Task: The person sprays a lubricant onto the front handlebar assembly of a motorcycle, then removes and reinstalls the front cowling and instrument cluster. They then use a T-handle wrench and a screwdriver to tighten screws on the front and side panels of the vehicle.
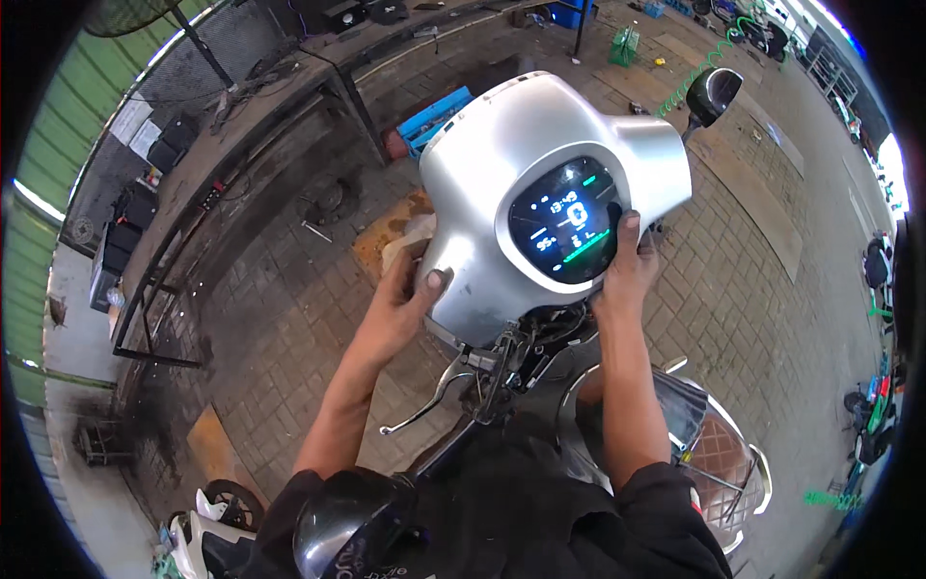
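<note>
- Head view (only one): silver cowl [473, 207] w/ lit display [564, 227] sits mid-pic, in front of the person's chest, above the exposed bar parts; tilted, not level.
- L hand [394, 311]: grasping the cowl's lower L edge, thumb pressed on the outer face, fingers curled round the side; tips hidden.
- R hand [629, 275]: grasping the cowl's lower R side, thumb up along the display's R rim, fingers mostly out of sight behind. How hard either one squeezes, can't tell.
- Below the cowl: dark wiring & brackets [540, 338] show in the gap. Whether any lead or clip joins cowl to bike, can't tell fully; display being lit suggests a live lead, so prob. best not to yank.
- Brake lever [439, 394] sticks out near, lower L, apart from L hand; IMO mind it so the shell doesn't scrape.
- R mirror [714, 95] stands just beyond the cowl's far R corner; worth watching clearance there if the shell turns.
- Tech.: move both sides evenly, small wiggles, no twisting; R thumb better on the silver rim than on the glass, to avoid pressure/smears.
- Also check no wire's pinched under the lower edge before pushing or pulling; painted shell prob. scratches easily.
- Floor [289, 343], paved, lies well below: a slip could crack it, so 2 hands on, pls.
</note>
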Demonstrator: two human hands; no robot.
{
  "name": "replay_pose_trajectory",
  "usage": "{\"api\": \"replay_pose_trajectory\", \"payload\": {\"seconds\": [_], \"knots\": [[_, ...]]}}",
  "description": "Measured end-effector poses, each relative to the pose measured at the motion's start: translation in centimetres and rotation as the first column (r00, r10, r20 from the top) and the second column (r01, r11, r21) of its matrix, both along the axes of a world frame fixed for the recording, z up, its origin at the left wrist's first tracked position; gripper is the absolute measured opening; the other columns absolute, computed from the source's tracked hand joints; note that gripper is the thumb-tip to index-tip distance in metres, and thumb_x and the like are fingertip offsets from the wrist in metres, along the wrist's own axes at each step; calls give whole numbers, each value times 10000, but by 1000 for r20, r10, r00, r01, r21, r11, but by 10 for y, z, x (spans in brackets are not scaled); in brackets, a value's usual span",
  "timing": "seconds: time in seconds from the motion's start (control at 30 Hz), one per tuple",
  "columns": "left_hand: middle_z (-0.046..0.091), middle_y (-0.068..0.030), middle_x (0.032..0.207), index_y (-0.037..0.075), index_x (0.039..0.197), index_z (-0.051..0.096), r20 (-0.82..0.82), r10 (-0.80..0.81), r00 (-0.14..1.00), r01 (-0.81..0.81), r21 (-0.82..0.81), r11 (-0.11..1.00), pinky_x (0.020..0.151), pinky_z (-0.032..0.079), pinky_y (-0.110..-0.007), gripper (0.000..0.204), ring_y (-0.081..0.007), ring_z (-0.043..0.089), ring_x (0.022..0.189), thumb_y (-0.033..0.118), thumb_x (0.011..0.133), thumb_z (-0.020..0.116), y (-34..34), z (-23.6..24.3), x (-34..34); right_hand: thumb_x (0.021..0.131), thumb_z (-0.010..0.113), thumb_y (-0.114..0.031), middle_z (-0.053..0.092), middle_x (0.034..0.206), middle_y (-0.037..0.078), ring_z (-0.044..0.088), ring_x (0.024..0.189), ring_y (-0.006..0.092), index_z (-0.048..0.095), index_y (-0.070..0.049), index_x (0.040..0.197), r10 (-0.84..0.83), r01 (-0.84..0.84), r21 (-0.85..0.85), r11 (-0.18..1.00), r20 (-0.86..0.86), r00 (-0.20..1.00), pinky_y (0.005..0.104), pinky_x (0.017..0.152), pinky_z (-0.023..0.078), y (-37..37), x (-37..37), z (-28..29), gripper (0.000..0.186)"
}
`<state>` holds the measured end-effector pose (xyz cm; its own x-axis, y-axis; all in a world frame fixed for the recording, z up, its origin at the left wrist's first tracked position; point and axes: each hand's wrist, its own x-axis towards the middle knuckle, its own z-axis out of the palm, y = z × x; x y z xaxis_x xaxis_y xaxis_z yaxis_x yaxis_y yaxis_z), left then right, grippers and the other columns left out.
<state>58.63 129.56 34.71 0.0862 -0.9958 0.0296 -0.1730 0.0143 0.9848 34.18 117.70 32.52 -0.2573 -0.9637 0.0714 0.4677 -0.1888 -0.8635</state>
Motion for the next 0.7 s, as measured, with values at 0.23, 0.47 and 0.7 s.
{"api": "replay_pose_trajectory", "payload": {"seconds": [0.23, 0.47, 0.7], "knots": [[587, -207, 1194, -39, 1310, 463, 114, -24, 993, 2, 183, 983, 953, 435, -370, 549, -263, 575, 1077, 341, 947, 620, 25, -21, -1, 874, 727, -295, 661, 1054, 138, 593, 939, 172, 634, 115, 1087, 45, 27, 148, 989, -464, 885, 307, 843, 463, -10, -17, -4, 471], [520, -233, 1257, -38, 1328, 476, 490, -158, 857, 101, 141, 985, 1005, 414, -425, 599, -368, 503, 1201, 289, 871, 683, 42, -29, -9, 893, 701, -312, 665, 1051, 126, 600, 948, 169, 617, 76, 1146, 106, -103, 34, 994, -490, 865, 300, 836, 466, 20, -43, 4, 471], [516, -210, 1161, -22, 1350, 473, 498, -159, 852, 173, 19, 985, 993, 418, -416, 752, -370, 516, 1132, 114, 659, 738, 38, -17, -17, 926, 639, -356, 660, 997, 94, 584, 881, 142, 581, 72, 1189, 395, -266, 299, 917, -570, 721, 304, 751, 474, 18, -81, -7, 506]]}}
